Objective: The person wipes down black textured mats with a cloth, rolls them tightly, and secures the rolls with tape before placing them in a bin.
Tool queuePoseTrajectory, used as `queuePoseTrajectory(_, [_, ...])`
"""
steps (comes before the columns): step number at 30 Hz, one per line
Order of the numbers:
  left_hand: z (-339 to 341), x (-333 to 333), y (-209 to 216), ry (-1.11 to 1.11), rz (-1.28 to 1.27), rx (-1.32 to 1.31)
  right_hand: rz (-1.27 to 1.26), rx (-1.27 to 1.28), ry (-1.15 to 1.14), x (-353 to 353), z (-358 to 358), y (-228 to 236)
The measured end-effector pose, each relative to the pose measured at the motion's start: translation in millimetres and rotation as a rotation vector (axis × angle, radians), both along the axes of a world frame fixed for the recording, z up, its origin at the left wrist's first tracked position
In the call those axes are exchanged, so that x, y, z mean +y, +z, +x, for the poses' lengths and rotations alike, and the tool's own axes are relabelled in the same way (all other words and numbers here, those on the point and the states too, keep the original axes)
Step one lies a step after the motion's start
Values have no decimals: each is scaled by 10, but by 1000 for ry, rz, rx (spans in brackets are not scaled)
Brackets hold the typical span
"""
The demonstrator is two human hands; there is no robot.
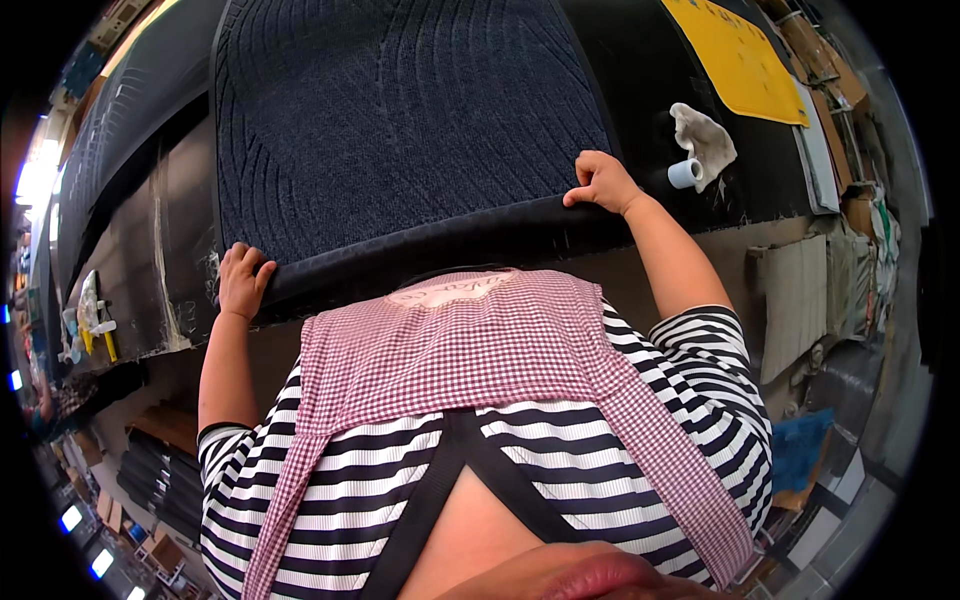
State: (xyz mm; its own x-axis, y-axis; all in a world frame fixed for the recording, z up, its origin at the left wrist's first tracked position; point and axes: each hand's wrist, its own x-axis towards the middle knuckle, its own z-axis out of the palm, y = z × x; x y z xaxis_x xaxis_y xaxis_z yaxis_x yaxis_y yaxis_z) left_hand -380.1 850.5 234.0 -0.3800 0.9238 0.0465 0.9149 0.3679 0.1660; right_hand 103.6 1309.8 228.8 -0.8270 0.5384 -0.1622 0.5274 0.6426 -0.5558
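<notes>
While your left hand (245, 282) grips the near left corner of the dark ribbed mat (400, 130) and your right hand (604, 184) appears to pinch its near right corner, that single mat spreads between and beyond them. It looks fairly heavy yet pliable, its pile unlikely to slip or break; those two corners seem sound holds. Right of your right hand, count one whitish cloth (708, 140), one pale blue roll (684, 174) and, farther off, one yellow sheet (745, 65).

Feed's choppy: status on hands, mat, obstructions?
Left hand, right hand at near corners of dark ribbed mat. Mat spread out. Whitish cloth, blue roll beside, off it.
</notes>
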Motion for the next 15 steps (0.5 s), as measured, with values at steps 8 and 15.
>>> queuePoseTrajectory(8, [385, -69, 180, 137, 213, -26, 610, 185, -57, -823, 519, -134])
queuePoseTrajectory(15, [620, -327, -165, 137, 326, 70, 699, 216, -113, -720, 508, -773])
